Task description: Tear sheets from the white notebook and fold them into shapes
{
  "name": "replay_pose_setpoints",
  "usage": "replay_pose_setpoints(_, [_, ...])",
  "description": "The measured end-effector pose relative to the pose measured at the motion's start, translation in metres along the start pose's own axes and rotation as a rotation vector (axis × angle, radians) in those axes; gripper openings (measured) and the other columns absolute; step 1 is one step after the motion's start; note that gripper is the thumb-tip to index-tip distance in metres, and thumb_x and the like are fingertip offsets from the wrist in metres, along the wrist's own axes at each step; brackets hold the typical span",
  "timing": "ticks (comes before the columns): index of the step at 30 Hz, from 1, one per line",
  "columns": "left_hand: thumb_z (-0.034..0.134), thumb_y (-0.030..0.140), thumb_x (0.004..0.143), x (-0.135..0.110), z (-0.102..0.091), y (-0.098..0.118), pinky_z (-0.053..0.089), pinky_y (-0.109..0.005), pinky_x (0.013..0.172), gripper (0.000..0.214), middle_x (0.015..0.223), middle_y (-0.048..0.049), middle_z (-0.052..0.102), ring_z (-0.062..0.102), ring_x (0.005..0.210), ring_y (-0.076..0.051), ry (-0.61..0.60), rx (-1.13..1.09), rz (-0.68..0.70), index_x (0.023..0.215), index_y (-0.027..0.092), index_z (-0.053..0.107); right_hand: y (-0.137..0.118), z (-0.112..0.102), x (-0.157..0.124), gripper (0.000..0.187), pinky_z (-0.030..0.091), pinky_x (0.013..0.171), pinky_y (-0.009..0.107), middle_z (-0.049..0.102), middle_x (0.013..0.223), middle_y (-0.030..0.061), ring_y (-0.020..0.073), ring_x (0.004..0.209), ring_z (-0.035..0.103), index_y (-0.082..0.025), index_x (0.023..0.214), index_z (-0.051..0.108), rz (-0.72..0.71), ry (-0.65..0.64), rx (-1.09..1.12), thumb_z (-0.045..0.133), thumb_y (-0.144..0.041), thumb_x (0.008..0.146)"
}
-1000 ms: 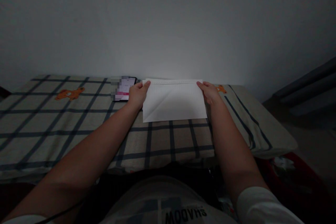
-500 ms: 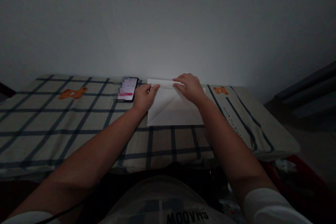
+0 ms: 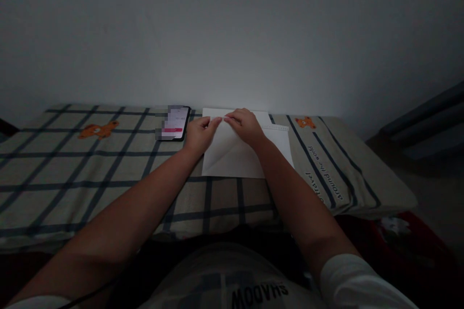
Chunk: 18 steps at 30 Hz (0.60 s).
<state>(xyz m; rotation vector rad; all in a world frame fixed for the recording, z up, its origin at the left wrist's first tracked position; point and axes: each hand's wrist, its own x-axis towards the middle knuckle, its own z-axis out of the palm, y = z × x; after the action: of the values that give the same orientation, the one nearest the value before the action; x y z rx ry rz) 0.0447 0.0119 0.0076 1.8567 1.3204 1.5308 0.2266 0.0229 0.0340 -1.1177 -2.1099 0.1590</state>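
A folded white sheet of paper [image 3: 232,157] lies on a checked cloth [image 3: 108,174] near the wall. My left hand [image 3: 198,134] rests on the paper's far left corner, fingers curled and pressing down. My right hand [image 3: 243,125] lies just beside it on the paper's top edge, fingers together, pressing the fold. The fingertips of both hands almost touch. A clear ruler [image 3: 278,128] lies by the paper's right side, partly behind my right forearm.
A phone [image 3: 174,123] with a lit screen lies left of the paper, close to my left hand. The cloth bears orange bear prints [image 3: 97,130] and lettering at the right. A wall rises right behind; the surface's right edge drops off.
My right hand has slid left along the paper's top edge, from the right corner to meet my left hand. The left hand has stayed on its corner.
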Motion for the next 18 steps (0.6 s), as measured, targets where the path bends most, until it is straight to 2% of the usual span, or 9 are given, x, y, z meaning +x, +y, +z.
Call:
replay_pose_setpoints(6, [0.059, 0.052, 0.086, 0.001, -0.001, 0.003, 0.025, -0.030, 0.055, 0.050, 0.054, 0.0038, 0.033, 0.033, 0.056, -0.012, -0.041, -0.038, 0.006, 0.051, 0.021, 0.040, 0.001, 0.001, -0.001, 0.025, 0.042, 0.090, 0.037, 0.075, 0.095, 0.0058, 0.0217, 0.094, 0.062, -0.021, 0.090, 0.076, 0.039, 0.016, 0.040, 0.059, -0.037, 0.097])
replay_pose_setpoints(9, [0.060, 0.053, 0.085, 0.001, -0.001, 0.001, 0.027, -0.029, 0.056, 0.049, 0.054, 0.0037, 0.035, 0.035, 0.056, -0.012, -0.045, -0.079, -0.018, 0.051, 0.021, 0.044, -0.001, 0.000, -0.001, 0.024, 0.042, 0.091, 0.037, 0.075, 0.095, 0.0054, 0.0217, 0.094, 0.062, -0.022, 0.089, 0.076, 0.040, 0.008, 0.034, 0.059, -0.037, 0.097])
replay_pose_setpoints(11, [0.064, 0.053, 0.082, 0.002, 0.000, -0.001, 0.033, -0.028, 0.058, 0.041, 0.058, 0.0024, 0.047, 0.043, 0.059, -0.013, -0.034, -0.133, -0.057, 0.059, 0.020, 0.057, -0.002, -0.001, -0.001, 0.024, 0.041, 0.091, 0.037, 0.075, 0.095, 0.0054, 0.0218, 0.095, 0.062, -0.022, 0.089, 0.076, 0.040, 0.001, 0.028, 0.058, -0.037, 0.097])
replay_pose_setpoints(14, [0.070, 0.051, 0.078, 0.004, 0.002, -0.005, 0.043, -0.027, 0.068, 0.033, 0.078, -0.0026, 0.068, 0.057, 0.072, -0.016, -0.009, -0.236, -0.103, 0.084, 0.018, 0.073, -0.004, -0.002, -0.001, 0.025, 0.041, 0.090, 0.037, 0.075, 0.094, 0.0052, 0.0217, 0.094, 0.062, -0.022, 0.089, 0.076, 0.051, 0.000, 0.011, 0.058, -0.037, 0.098])
replay_pose_setpoints(18, [0.073, 0.050, 0.077, 0.006, 0.004, -0.009, 0.048, -0.028, 0.073, 0.034, 0.084, -0.0054, 0.074, 0.063, 0.077, -0.017, -0.011, -0.303, -0.116, 0.087, 0.017, 0.076, -0.005, 0.000, -0.001, 0.027, 0.041, 0.091, 0.037, 0.076, 0.096, 0.0054, 0.0217, 0.095, 0.063, -0.022, 0.093, 0.077, 0.040, 0.022, 0.019, 0.056, -0.039, 0.098])
